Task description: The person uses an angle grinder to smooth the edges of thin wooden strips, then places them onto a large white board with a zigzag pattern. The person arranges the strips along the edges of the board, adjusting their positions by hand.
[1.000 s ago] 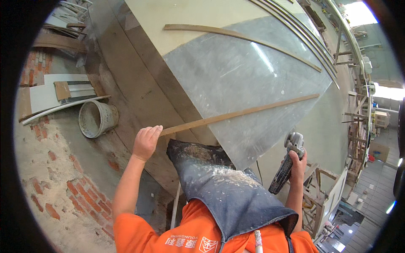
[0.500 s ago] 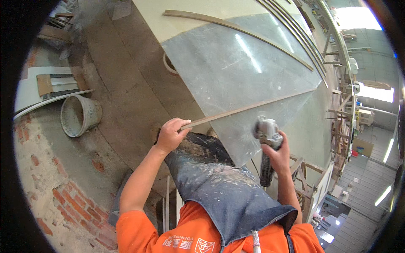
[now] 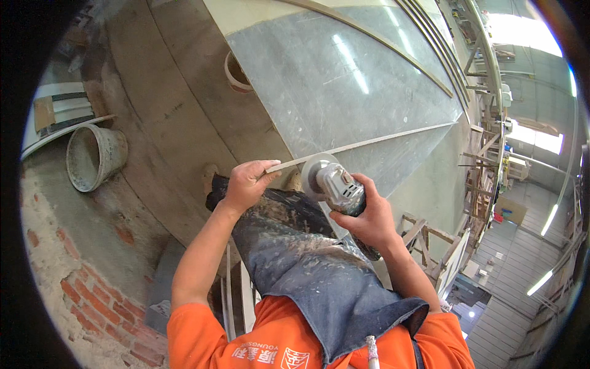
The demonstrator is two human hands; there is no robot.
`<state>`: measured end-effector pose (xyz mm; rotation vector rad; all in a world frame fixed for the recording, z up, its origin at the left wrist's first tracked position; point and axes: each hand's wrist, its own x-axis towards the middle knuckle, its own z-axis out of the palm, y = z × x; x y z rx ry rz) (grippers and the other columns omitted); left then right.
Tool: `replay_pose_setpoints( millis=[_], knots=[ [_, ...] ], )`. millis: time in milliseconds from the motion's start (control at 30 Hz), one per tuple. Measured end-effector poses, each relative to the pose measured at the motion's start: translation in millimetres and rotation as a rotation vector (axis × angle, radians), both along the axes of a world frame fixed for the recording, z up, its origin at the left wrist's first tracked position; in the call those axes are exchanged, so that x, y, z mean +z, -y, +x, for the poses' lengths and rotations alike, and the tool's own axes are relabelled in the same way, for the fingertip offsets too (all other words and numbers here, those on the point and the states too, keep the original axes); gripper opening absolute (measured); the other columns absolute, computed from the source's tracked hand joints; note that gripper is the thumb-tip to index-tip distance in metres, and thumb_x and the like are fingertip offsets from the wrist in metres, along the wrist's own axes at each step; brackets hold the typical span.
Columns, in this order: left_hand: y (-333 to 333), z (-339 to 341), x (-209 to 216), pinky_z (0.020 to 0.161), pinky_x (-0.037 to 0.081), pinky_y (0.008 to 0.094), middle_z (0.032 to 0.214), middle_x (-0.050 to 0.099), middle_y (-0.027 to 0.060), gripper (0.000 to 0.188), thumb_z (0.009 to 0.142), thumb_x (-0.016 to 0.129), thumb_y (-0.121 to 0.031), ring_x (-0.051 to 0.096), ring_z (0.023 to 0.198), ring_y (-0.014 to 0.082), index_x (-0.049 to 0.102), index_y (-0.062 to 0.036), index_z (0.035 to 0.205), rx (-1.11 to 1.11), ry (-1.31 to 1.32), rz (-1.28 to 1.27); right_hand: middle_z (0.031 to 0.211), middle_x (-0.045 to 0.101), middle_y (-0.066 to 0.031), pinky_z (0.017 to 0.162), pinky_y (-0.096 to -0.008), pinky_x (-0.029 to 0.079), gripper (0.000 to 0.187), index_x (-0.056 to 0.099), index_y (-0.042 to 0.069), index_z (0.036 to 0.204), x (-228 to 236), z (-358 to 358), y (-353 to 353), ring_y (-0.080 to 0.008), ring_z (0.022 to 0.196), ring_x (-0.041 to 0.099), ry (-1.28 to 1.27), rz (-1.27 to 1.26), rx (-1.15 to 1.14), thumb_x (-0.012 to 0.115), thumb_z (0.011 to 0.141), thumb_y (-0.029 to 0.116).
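My left hand point(image 3: 247, 186) pinches the near end of a long thin strip point(image 3: 381, 140). From there the strip slants away to the right over a grey board point(image 3: 289, 80) on the work table. Wrapped round the body of an angle grinder point(image 3: 342, 189) is my right hand point(image 3: 375, 220). The grinder's round disc point(image 3: 315, 174) sits at the strip's edge, a short way right of my left fingers. Whether disc and strip touch cannot be made out. A dusty dark apron point(image 3: 307, 270) covers my front below both hands.
Several long strips point(image 3: 430, 46) lie at the table's far side, with a separate wider one point(image 3: 375, 43) nearer. A bucket point(image 3: 95, 157) stands on the floor at left, another point(image 3: 235, 72) by the table edge. Wooden frames point(image 3: 424, 240) stand at right.
The grinder in my right hand has moved left, from over the board to beside the strip near my left hand. My left hand keeps its pinch on the strip.
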<state>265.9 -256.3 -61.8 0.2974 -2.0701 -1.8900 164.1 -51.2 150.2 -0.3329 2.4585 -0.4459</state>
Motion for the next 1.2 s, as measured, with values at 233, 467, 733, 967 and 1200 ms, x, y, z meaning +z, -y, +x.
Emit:
replay_pose_setpoints(
  millis=[233, 467, 733, 967, 1200],
  knots=[
    [-17, -22, -11, 0.071, 0.056, 0.0337, 0.092, 0.075, 0.0124, 0.026, 0.081, 0.078, -0.002, 0.073, 0.08, 0.0265, 0.075, -0.0071, 0.106, 0.021, -0.155, 0.015, 0.107, 0.072, -0.0229, 0.086, -0.0438, 0.056, 0.081, 0.048, 0.011, 0.14, -6, -1, 12, -0.0391, 0.101, 0.071, -0.002, 0.021, 0.118, 0.086, 0.073, 0.035],
    [-27, -27, -18, 0.076, 0.056, 0.0335, 0.096, 0.076, 0.0127, 0.022, 0.084, 0.077, -0.008, 0.074, 0.086, 0.0256, 0.076, -0.0046, 0.106, 0.013, -0.134, 0.066, 0.112, 0.071, -0.0211, 0.09, -0.0404, 0.056, 0.085, 0.047, 0.009, 0.14, -7, -4, 21, -0.0356, 0.106, 0.071, 0.054, 0.101, 0.137, 0.088, 0.07, 0.031],
    [-32, -31, -24, 0.077, 0.057, 0.0333, 0.095, 0.076, 0.0133, 0.018, 0.083, 0.077, -0.006, 0.075, 0.085, 0.0262, 0.077, -0.0037, 0.102, 0.044, -0.16, 0.082, 0.103, 0.072, -0.022, 0.08, -0.0456, 0.057, 0.079, 0.049, 0.012, 0.138, -19, -1, 18, -0.0397, 0.095, 0.071, 0.004, 0.035, 0.22, 0.086, 0.072, 0.035],
    [-28, -29, -19, 0.072, 0.057, 0.0345, 0.092, 0.076, 0.0137, 0.023, 0.078, 0.081, -0.002, 0.074, 0.082, 0.028, 0.077, -0.0059, 0.101, 0.053, -0.179, -0.012, 0.106, 0.071, -0.0227, 0.083, -0.0449, 0.057, 0.079, 0.048, 0.012, 0.138, -29, -4, 1, -0.0408, 0.098, 0.07, -0.061, 0.068, 0.121, 0.087, 0.072, 0.034],
    [-26, -29, -17, 0.069, 0.057, 0.0352, 0.09, 0.076, 0.0119, 0.036, 0.073, 0.075, 0.009, 0.073, 0.08, 0.0285, 0.075, -0.0081, 0.104, 0.056, -0.187, -0.055, 0.105, 0.071, -0.0238, 0.086, -0.0441, 0.056, 0.082, 0.045, 0.012, 0.14, -36, -38, -49, -0.039, 0.101, 0.071, -0.174, 0.135, -0.134, 0.087, 0.073, 0.033]
  ],
)
